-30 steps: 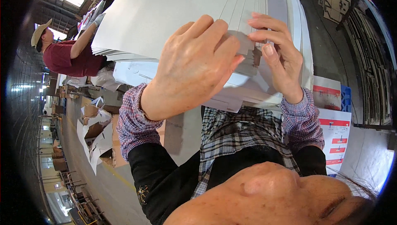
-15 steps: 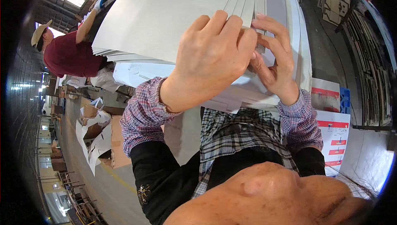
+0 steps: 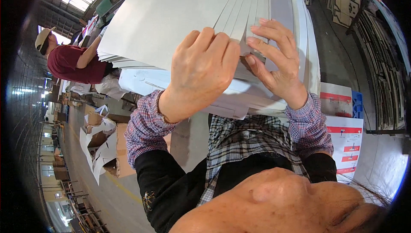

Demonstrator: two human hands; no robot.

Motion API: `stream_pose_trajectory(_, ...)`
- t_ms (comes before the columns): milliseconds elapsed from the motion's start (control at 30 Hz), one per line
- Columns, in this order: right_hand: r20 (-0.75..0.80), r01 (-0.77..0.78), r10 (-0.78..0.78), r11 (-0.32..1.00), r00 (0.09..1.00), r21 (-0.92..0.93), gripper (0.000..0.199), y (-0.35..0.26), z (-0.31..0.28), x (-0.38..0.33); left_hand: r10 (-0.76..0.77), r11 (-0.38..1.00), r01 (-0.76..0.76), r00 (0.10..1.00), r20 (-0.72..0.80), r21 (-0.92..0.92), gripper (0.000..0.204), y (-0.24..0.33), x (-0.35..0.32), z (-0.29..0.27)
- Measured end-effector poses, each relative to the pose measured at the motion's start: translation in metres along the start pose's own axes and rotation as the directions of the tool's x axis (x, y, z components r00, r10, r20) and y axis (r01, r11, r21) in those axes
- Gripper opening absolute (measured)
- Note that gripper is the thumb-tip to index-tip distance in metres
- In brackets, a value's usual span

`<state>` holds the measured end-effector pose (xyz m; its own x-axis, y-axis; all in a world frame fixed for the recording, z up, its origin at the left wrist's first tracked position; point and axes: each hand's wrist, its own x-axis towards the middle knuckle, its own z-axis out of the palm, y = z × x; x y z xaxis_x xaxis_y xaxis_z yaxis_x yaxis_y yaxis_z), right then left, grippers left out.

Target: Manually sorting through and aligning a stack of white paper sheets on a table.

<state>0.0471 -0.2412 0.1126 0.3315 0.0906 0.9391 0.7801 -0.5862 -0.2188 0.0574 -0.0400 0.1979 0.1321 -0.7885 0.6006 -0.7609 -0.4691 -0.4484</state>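
A stack of large white sheets [image 3: 162, 17] lies in front of me, its right-hand edges fanned out in steps. My left hand [image 3: 201, 74] is closed over the near edge of the upper sheets, fingers curled and thumb hidden behind them. To its right, my right hand [image 3: 278, 64] has its fingers apart, with the fingertips and thumb at the fanned edges. Whether those tips press on a sheet is hard to see. Beneath the fanned sheets lies a further white pile [image 3: 302, 32], reaching out to the right.
At the left a person [image 3: 77, 62] in a dark red shirt and cap works beside other material. An open cardboard box [image 3: 124, 147] with white scraps stands on the floor at lower left. White-and-red printed boxes [image 3: 344, 139] and a rack of boards [image 3: 383, 70] are at right.
My left hand has shifted left and slightly down, and more sheet edges show fanned. The right hand has moved a little left, fingers wider apart. The other person's raised arm has come down.
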Motion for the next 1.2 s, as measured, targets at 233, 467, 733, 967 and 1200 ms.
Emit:
stream_pose_trajectory(233, 0.025, -0.121, 0.118, 0.982, 0.993, 0.145, 0.025, 0.002, -0.005, -0.001, -0.124, 0.99, 0.138, 0.958, 0.26, -0.038, 0.021, 0.007, 0.007, -0.026)
stream_pose_trajectory(467, -0.016, -0.29, 0.31, 0.905, 0.951, 0.311, 0.02, 0.001, -0.007, -0.005, -0.071, 0.994, 0.089, 0.969, 0.237, -0.067, 0.026, 0.005, 0.013, -0.022)
stream_pose_trajectory(733, 0.017, -0.215, 0.215, 0.968, 0.976, 0.125, 0.025, 0.001, -0.01, -0.003, -0.104, 0.994, 0.107, 0.99, 0.096, -0.025, 0.017, 0.0, 0.02, -0.014)
stream_pose_trajectory(967, 0.015, -0.15, 0.15, 0.981, 0.989, 0.119, 0.036, -0.002, -0.008, -0.002, -0.146, 0.987, 0.148, 0.989, 0.034, -0.055, 0.016, 0.007, 0.026, -0.002)
stream_pose_trajectory(1200, 0.029, -0.117, 0.115, 0.989, 0.993, 0.087, 0.032, 0.002, -0.008, -0.004, -0.129, 0.989, 0.132, 0.99, 0.054, -0.068, 0.012, 0.002, 0.015, 0.008)
